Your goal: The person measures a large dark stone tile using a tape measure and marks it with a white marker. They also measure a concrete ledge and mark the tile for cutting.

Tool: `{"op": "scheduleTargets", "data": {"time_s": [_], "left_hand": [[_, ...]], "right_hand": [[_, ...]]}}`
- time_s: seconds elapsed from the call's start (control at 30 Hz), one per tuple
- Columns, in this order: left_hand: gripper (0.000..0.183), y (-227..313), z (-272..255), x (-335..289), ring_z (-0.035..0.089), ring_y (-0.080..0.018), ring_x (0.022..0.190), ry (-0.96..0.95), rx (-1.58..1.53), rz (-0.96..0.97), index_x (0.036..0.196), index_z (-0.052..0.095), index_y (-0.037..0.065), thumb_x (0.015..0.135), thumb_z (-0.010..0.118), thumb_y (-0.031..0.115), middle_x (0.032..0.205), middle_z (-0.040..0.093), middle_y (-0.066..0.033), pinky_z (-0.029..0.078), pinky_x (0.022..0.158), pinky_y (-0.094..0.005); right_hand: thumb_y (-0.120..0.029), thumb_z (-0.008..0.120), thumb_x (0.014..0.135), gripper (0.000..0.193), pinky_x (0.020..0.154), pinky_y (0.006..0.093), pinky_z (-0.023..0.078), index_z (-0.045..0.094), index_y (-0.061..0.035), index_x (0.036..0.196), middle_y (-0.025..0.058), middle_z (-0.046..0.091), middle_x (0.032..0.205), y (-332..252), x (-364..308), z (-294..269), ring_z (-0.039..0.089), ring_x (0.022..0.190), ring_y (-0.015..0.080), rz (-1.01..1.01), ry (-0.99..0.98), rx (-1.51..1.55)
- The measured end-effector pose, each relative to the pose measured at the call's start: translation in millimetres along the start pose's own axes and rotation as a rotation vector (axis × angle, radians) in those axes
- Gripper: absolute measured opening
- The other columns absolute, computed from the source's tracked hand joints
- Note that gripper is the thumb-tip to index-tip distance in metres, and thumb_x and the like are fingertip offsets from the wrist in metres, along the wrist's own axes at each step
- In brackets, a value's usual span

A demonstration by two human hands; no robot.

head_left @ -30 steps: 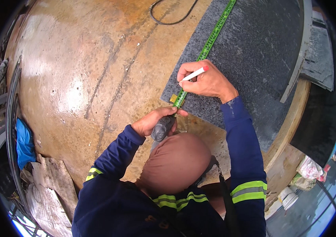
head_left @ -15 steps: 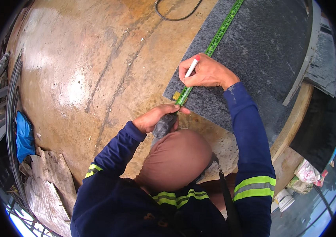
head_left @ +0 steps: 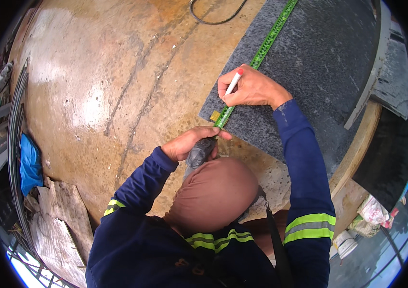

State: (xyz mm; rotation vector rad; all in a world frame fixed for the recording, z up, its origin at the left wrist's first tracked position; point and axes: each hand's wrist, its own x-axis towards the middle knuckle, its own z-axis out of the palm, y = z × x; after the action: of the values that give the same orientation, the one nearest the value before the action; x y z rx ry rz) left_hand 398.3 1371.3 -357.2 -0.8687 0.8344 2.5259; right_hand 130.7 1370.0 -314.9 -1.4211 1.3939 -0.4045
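Observation:
A green tape measure (head_left: pixel 267 44) lies stretched along the left part of a dark grey speckled stone slab (head_left: pixel 309 72), running up past the top edge of view. Its near end is pinched by my left hand (head_left: pixel 189 143), just off the slab's near corner, thumb on top and forefinger stretched out. Under that hand shows a dark grey rounded thing, perhaps a shoe (head_left: pixel 198 154). My right hand (head_left: pixel 257 90) rests over the tape and slab, closed round a white marker (head_left: pixel 233 83) with a red end pointing up; its writing tip is hidden. A small yellow piece (head_left: pixel 214 115) sits at the slab's corner beside the tape.
Wet brown concrete floor (head_left: pixel 89 86) spreads out at left. A dark cable loop (head_left: pixel 216 23) lies at the top. Bundled black strips (head_left: pixel 14 125), a blue bag (head_left: pixel 30 163) and broken boards (head_left: pixel 67 206) line the left side. At right are a curved wooden edge (head_left: pixel 357 144) and grey panels (head_left: pixel 392 81).

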Motion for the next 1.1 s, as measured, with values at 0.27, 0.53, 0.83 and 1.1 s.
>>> {"op": "scheduleTargets", "data": {"time_s": [0.27,0.53,0.83,1.1], "left_hand": [[0.052,0.1,0.7,0.6,0.067,-0.0158,0.072,0.003,0.004,-0.012,0.139,0.065,0.001,0.113,0.043,0.041,0.081,0.069,-0.0089,0.053,0.068,-0.03],[0.052,1.1,2.7,-0.3,0.067,-0.0159,0.07,0.004,-0.002,0.01,0.137,0.066,0.001,0.113,0.043,0.041,0.08,0.07,-0.0097,0.053,0.068,-0.0298],[0.052,-0.3,2.6,0.7,0.067,-0.016,0.069,-0.004,-0.002,0.015,0.137,0.066,0.001,0.113,0.044,0.041,0.079,0.07,-0.0101,0.053,0.067,-0.0296],[0.053,-1.8,2.0,1.8,0.068,-0.0158,0.07,-0.007,0.017,0.03,0.137,0.066,0.001,0.113,0.044,0.042,0.08,0.07,-0.0095,0.054,0.068,-0.0292]], "right_hand": [[-0.015,0.072,0.073,0.015,0.064,0.0365,0.053,0.074,-0.0049,0.084,0.0066,0.072,0.075,0.3,-0.5,-0.2,0.067,0.069,0.0195,0.006,-0.012,0.007],[-0.014,0.071,0.075,0.014,0.064,0.033,0.051,0.073,-0.0031,0.083,0.0037,0.071,0.075,-1.1,-0.1,-0.9,0.064,0.069,0.014,0.018,-0.02,0.004],[-0.014,0.071,0.075,0.015,0.065,0.0338,0.052,0.074,-0.003,0.084,0.0043,0.072,0.075,-0.9,-0.7,-1.3,0.065,0.07,0.0143,-0.019,-0.014,-0.024],[-0.014,0.071,0.074,0.015,0.065,0.0331,0.052,0.074,-0.0025,0.084,0.0046,0.072,0.075,-0.5,-0.9,-2.3,0.065,0.069,0.0146,-0.007,-0.017,0.023]]}}
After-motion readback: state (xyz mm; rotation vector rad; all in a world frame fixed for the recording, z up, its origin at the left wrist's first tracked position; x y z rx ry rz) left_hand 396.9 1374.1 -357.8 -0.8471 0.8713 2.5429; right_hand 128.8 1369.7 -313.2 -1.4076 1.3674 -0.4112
